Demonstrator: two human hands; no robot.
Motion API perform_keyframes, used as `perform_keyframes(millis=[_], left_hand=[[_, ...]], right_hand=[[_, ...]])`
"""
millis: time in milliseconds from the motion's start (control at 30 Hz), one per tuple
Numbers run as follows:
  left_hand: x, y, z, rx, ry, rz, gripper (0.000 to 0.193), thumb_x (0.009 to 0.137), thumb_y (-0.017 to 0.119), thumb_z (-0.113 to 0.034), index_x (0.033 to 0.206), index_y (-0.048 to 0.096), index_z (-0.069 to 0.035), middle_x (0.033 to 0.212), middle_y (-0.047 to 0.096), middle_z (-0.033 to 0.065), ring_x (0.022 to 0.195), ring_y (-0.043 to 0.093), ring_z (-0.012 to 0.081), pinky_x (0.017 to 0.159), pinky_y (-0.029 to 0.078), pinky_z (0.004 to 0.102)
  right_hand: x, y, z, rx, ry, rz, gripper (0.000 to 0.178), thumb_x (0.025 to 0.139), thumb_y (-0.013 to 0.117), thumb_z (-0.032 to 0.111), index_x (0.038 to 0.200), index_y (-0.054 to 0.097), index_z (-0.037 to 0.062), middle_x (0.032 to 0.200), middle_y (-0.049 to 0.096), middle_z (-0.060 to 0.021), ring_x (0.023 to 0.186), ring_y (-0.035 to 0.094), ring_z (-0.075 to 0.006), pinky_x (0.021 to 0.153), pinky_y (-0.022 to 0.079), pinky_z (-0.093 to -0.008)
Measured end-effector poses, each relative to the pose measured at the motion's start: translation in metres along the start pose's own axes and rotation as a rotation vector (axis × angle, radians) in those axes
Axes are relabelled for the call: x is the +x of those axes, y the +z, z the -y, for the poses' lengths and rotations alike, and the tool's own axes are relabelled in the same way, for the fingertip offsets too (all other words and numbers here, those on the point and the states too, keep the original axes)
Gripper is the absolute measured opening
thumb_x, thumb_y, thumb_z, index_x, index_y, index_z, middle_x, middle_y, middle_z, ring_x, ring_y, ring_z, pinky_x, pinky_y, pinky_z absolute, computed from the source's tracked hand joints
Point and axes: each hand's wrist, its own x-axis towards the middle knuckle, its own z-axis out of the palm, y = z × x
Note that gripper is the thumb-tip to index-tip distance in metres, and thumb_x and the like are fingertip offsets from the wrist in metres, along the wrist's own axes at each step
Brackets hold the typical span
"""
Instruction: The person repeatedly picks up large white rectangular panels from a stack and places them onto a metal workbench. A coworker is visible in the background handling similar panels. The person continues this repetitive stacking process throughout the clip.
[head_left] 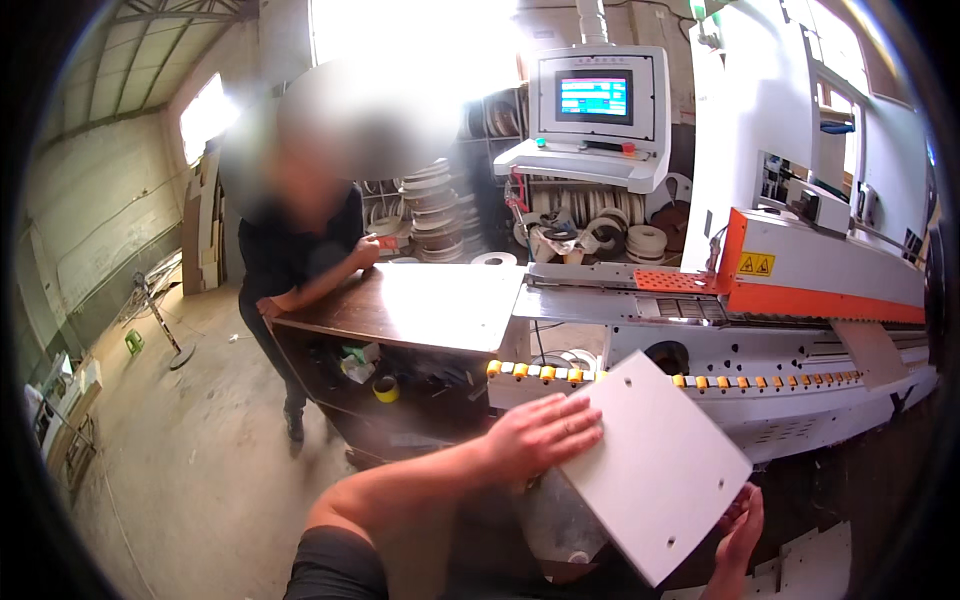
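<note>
A white rectangular panel [665,465] with a few small holes near its edges is tilted in front of me. My left hand [545,432] lies on its upper left part, the fingers stretched flat over the face. At the panel's lower right edge, my right hand [738,525] has its fingers curled around the rim; part of that hand is hidden. The panel blocks part of a machine's roller rail [750,382] with yellow rollers, just beyond it.
A person [310,220] leans on a brown-topped cabinet [410,295] at left. Yellow tape [385,389] lies on its shelf. A control screen [594,97] hangs above the machine [820,270]. Rolls of edging [430,205] are stacked behind. More white panels [810,565] sit low at right.
</note>
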Motion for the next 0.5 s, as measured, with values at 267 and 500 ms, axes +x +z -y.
perform_keyframes(millis=[267,500], left_hand=[[-0.003,0.045,0.092,0.081,-0.319,-0.029,0.038,0.081,0.069,-0.008,0.119,0.070,-0.009,0.123,0.071,0.0132,0.117,0.068,0.0303,0.100,0.056,0.0389],[0.001,0.121,0.142,0.100,-0.493,0.300,0.044,0.084,0.061,-0.002,0.127,0.059,-0.009,0.133,0.065,0.0109,0.118,0.066,0.0353,0.092,0.058,0.0429]], right_hand=[[-0.062,-0.013,-0.095,-0.337,0.195,0.135,0.029,0.101,0.060,0.035,0.105,0.063,0.0074,0.089,0.068,-0.0055,0.069,0.065,-0.0143,0.057,0.053,-0.0262],[-0.083,-0.034,-0.145,-0.559,0.143,0.144,0.025,0.093,0.072,0.021,0.109,0.068,0.0028,0.093,0.074,-0.0098,0.075,0.072,-0.0177,0.071,0.058,-0.0323]])
